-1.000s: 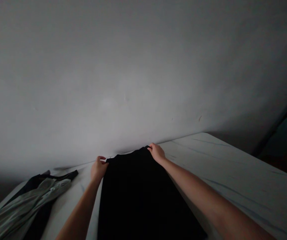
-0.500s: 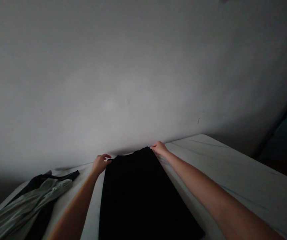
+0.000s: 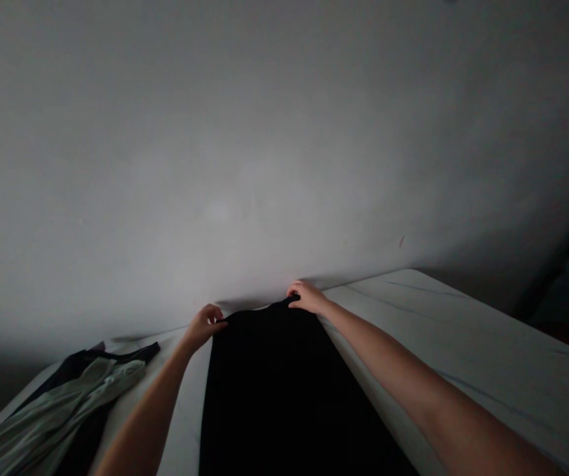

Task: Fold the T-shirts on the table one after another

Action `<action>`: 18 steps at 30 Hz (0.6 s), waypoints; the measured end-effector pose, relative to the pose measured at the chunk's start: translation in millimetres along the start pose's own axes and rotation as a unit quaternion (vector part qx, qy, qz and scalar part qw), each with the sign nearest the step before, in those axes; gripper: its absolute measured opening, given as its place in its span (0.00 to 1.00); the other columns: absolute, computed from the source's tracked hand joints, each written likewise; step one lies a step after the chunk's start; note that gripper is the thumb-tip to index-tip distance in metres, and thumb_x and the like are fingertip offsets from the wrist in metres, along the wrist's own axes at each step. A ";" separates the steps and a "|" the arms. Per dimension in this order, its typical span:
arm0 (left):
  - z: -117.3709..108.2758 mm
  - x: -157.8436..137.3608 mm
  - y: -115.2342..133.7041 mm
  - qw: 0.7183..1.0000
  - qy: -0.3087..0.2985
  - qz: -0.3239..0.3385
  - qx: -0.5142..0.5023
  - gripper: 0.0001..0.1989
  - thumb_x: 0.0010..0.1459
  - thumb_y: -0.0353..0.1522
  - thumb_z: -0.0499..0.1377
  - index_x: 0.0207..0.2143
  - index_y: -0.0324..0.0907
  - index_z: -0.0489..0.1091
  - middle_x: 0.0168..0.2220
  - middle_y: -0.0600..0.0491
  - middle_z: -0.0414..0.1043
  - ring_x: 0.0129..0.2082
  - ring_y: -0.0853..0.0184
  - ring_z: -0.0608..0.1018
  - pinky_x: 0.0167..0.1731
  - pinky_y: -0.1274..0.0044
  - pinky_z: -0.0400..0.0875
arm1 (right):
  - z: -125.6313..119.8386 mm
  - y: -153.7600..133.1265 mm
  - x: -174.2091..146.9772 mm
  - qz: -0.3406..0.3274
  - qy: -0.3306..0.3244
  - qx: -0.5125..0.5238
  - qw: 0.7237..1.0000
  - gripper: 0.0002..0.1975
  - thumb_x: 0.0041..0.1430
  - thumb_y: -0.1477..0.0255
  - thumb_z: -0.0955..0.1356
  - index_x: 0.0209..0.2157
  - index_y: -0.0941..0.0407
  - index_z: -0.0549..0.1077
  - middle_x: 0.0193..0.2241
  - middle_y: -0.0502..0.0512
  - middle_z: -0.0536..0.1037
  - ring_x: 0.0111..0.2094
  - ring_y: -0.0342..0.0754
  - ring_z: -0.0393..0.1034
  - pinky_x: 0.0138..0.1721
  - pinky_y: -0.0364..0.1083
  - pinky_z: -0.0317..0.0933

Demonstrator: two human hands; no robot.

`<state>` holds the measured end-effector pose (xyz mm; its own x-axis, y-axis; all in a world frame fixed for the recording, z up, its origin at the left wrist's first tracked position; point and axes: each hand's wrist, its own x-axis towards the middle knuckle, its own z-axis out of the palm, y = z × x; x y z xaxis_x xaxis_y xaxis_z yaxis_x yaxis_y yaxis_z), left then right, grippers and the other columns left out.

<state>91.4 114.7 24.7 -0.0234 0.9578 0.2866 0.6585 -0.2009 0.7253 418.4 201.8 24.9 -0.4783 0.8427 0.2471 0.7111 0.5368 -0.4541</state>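
Observation:
A black garment [image 3: 284, 390] lies spread lengthwise over a white, marble-patterned surface, its far edge close to the wall. At the far left corner my left hand [image 3: 206, 325] pinches the cloth between thumb and fingers. My right hand [image 3: 306, 297] grips the far right part of the same edge, thumb below and fingers above. Between the hands the edge sags slightly. The near end of the garment runs out of the picture, and its exact kind is too dark to make out.
Left of my left arm lies a heap of clothes, a grey-green garment [image 3: 66, 403] over dark ones [image 3: 86, 436]. A grey wall [image 3: 264, 165] rises right behind the white tabletop [image 3: 462, 324]. Deep shadow fills the far right.
My right hand has shifted slightly left along the far edge and now curls over it. The left hand stays at its corner, its fingers a little more closed.

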 end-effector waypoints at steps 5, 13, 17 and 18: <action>1.6 -3.3 -5.7 0.997 -0.047 -0.004 -0.060 0.13 0.43 0.41 0.62 0.22 0.42 0.64 0.26 0.56 0.69 0.29 0.69 0.68 0.33 0.76 0.64 | -7.3 -3.2 7.8 -0.051 -0.040 -0.033 0.997 0.12 0.47 0.78 0.75 0.35 0.55 0.76 0.38 0.53 0.77 0.43 0.48 0.69 0.43 0.43 0.58; 2.0 -1.7 -15.7 0.997 -0.067 0.042 -0.002 0.15 0.48 0.45 0.58 0.27 0.44 0.62 0.25 0.59 0.63 0.27 0.70 0.66 0.31 0.76 0.63 | -15.2 14.2 21.5 -0.025 -0.170 -0.039 0.984 0.13 0.48 0.65 0.75 0.34 0.56 0.76 0.31 0.52 0.77 0.32 0.47 0.71 0.31 0.41 0.60; 1.3 -0.6 -12.8 0.994 -0.077 0.054 0.057 0.12 0.52 0.43 0.55 0.28 0.44 0.61 0.24 0.59 0.63 0.26 0.70 0.66 0.30 0.76 0.63 | -19.1 16.5 23.3 0.006 -0.238 -0.034 0.971 0.15 0.53 0.59 0.71 0.31 0.57 0.75 0.22 0.47 0.72 0.19 0.42 0.67 0.22 0.39 0.59; 1.2 0.3 -12.5 0.993 -0.078 0.057 0.073 0.12 0.52 0.43 0.55 0.28 0.44 0.61 0.24 0.59 0.64 0.25 0.70 0.66 0.29 0.76 0.62 | -20.3 16.2 24.2 0.013 -0.243 -0.035 0.969 0.14 0.53 0.59 0.71 0.31 0.57 0.75 0.22 0.47 0.72 0.18 0.41 0.66 0.21 0.39 0.58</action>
<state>84.1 117.7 15.0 0.1656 0.9532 0.2531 0.7519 -0.2881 0.5930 428.8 231.7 40.9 -0.6336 0.7463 -0.2040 0.7514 0.5308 -0.3919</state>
